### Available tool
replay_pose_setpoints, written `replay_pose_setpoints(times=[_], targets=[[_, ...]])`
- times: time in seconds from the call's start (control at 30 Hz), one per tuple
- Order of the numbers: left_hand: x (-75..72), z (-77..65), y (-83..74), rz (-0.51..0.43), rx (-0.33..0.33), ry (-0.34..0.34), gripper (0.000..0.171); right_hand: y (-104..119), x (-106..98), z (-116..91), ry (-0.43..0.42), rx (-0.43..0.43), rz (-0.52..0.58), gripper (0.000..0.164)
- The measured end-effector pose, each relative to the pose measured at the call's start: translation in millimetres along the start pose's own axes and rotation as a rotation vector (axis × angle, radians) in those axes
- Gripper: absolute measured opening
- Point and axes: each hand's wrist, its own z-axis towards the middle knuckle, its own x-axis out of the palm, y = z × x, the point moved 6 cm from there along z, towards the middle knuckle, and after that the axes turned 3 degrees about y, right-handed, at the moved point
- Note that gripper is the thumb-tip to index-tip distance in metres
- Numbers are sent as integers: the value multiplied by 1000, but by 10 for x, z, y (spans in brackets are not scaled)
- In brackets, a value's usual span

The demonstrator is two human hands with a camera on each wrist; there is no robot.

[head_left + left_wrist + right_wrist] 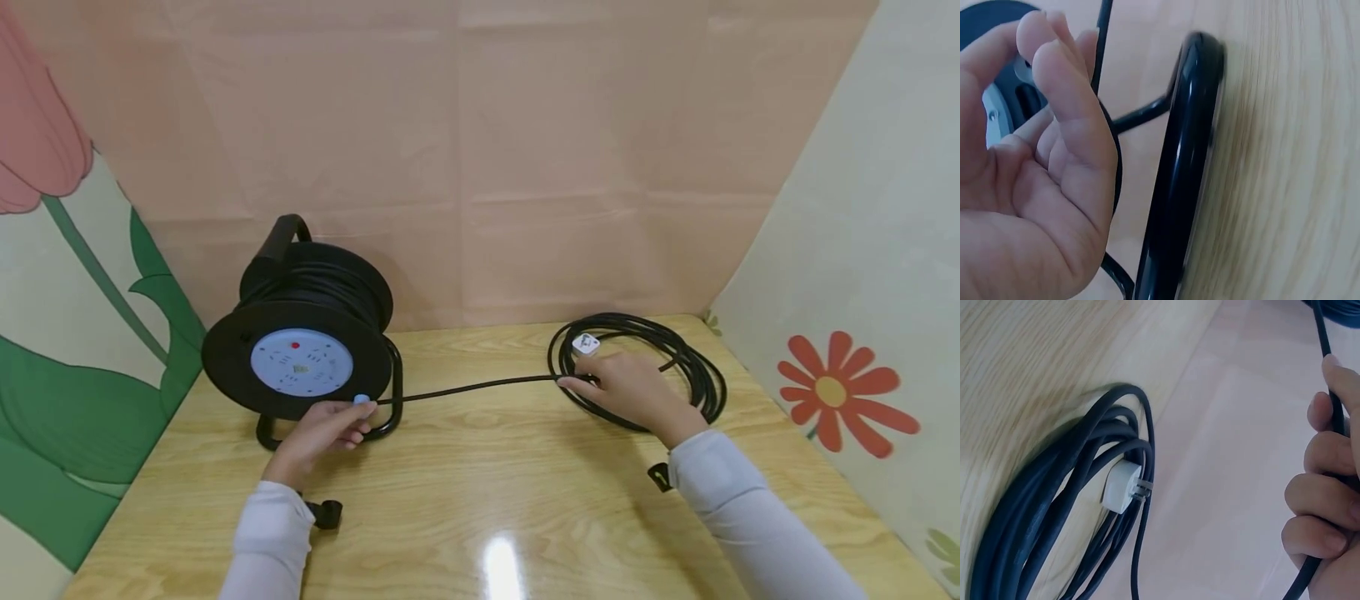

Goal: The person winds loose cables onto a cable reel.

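Note:
A black cable reel (225, 367) with a pale socket face (300, 360) stands on the left side of the table. My left hand (322, 437) pinches a small blue knob (362, 400) at the lower right rim of the reel; in the left wrist view its fingers (1075, 119) are bent and partly hide the knob. The fingers of my right hand (626, 387) curl round the black cable (480, 386), which runs from the reel across to the right. Beneath that hand lies a loose cable coil (708, 387), with a white plug (1122, 486) resting in it.
The reel's tubular black stand (1179, 169) rests on the wooden table (465, 483). A pink-covered wall (525, 167) rises directly behind reel and coil. Flower-printed panels (847, 250) border the table's sides. A black strap end (326, 514) sticks out at the left wrist.

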Motion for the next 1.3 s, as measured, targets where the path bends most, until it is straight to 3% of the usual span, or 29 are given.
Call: replay_pose_setpoints(times=[0.6,0.83,1.1,1.3], targets=[[-92,-3,48,11,0,20,51,12,41,25,18,-19,18,25],[-175,-44,61,74,-4,13,49,54,-16,123,4,-10,5,27],[-311,-134,84,163,-39,-46,48,62,-11,151,-10,-12,6,26],[-382,-183,79,226,-24,-58,44,106,-29,149,-83,-76,-20,28]])
